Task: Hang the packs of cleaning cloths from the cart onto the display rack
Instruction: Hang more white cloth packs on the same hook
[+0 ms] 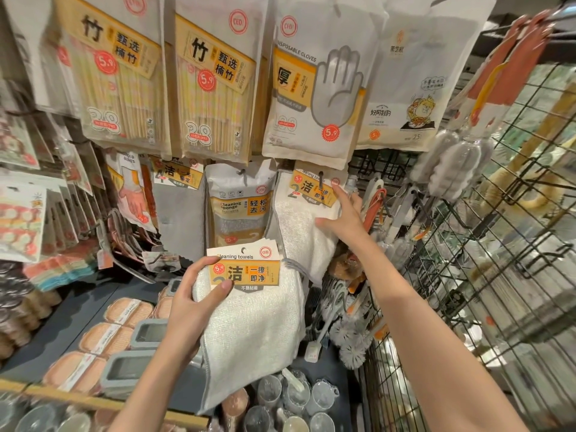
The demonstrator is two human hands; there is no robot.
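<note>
My left hand (193,294) grips a stack of white cleaning cloth packs (258,332) with orange "Cleaning towels" header cards, held low in front of the rack. My right hand (344,218) reaches up with fingers spread and touches the right edge of a white cloth pack (304,226) that hangs from a black hook (321,179) on the display rack. Its forefinger rests at that pack's orange card. Nothing is held in the right hand.
Packs of bamboo chopsticks (124,76), disposable gloves (314,88) and a cleaning sponge pack (238,207) hang around the hook. A black wire grid (486,244) with brushes stands at the right. Below, a dark shelf (84,310) carries sponges, grey boxes and glass cups.
</note>
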